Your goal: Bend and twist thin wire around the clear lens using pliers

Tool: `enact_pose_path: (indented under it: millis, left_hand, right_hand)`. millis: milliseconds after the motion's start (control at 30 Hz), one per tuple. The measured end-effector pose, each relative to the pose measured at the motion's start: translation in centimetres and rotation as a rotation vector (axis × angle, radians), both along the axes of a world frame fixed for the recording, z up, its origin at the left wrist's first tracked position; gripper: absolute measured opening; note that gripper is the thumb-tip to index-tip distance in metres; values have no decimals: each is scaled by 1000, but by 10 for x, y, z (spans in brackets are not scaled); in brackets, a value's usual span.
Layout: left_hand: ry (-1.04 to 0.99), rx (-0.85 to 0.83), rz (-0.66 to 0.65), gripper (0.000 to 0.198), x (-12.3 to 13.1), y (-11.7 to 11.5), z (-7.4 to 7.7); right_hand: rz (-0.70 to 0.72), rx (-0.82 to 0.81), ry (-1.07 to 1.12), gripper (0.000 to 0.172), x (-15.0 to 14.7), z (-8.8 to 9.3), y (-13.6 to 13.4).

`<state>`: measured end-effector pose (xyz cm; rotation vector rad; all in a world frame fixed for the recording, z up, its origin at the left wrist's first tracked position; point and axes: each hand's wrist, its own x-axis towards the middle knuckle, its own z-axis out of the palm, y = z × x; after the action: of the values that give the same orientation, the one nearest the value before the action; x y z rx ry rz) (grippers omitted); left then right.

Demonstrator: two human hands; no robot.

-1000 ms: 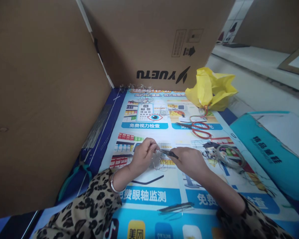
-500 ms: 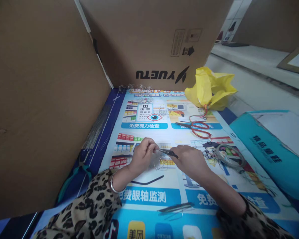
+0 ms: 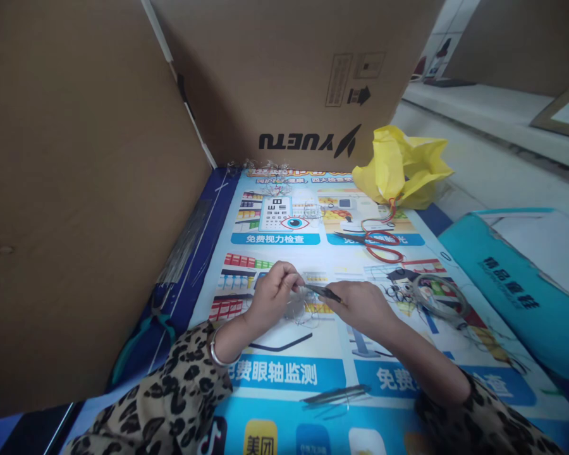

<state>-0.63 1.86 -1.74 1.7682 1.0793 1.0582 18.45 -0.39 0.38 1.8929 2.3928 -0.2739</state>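
Observation:
Fingers pinched, my left hand [image 3: 274, 294] holds a piece of thin wire [image 3: 304, 311], part of which loops and hangs below it. My right hand [image 3: 364, 308] is closed around dark pliers [image 3: 323, 291]. Their narrow jaws reach left to the wire right beside my left fingertips; whether they bite on it is too small to tell. Under both hands lies a printed poster [image 3: 284, 265]. On it, nearer to me, rests a bundle of short dark wire pieces [image 3: 336, 395].
Red-handled scissors [image 3: 383, 246] and a yellow bag [image 3: 398, 167] lie beyond my right hand. A wire coil [image 3: 440, 296] sits to the right, near a teal box [image 3: 507, 284]. Teal-handled pliers [image 3: 157, 319] and straight wires [image 3: 184, 246] are left. Cardboard [image 3: 275, 76] walls the back.
My right hand has shifted slightly right and down with the pliers, whose tilt has changed a little. The wire loops below have swung. My left hand stays nearly in place.

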Motion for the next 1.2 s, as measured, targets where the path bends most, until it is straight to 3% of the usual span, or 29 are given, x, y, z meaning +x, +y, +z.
enact_pose_path:
  millis: [600, 1200]
  left_hand:
    - [46, 92, 21, 14, 0, -2, -1]
    - [257, 319, 49, 13, 2, -11, 0]
  right_hand:
    - [8, 118, -10, 28, 0, 0, -4]
    - [-12, 143, -163, 17, -10, 11, -12]
